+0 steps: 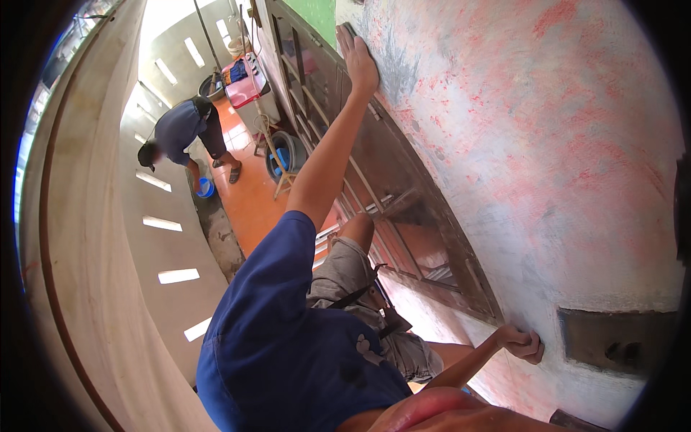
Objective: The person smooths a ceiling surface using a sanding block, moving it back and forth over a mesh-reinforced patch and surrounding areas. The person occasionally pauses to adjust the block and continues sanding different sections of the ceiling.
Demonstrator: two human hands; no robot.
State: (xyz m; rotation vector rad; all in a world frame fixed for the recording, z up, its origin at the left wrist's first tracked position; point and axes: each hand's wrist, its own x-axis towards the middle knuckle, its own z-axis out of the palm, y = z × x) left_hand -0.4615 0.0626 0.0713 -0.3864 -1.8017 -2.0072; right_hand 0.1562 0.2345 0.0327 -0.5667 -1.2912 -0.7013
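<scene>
My left hand point(358, 66) is raised high, fingers stretched out against the wall at the upper edge of a brown-framed window point(389, 158) with bars and panes. Lower right, my right hand point(522, 344) rests with curled fingers against the pink-mottled pale wall point(540, 180); whatever it may hold is hidden. Just right of it is a dark rectangular recess point(615, 338) in the wall. My bent knee point(356, 237) shows below my left arm, beside the window bars.
Left, a person point(180, 133) bends over a blue bucket point(205, 187) by a slotted grey wall point(155, 237). Behind my arm, on an orange tiled floor point(237, 216), are a pink-topped appliance point(245, 90), dark tubs point(277, 155) and a wooden stand point(284, 180). A pale vertical board point(79, 216) lines the left.
</scene>
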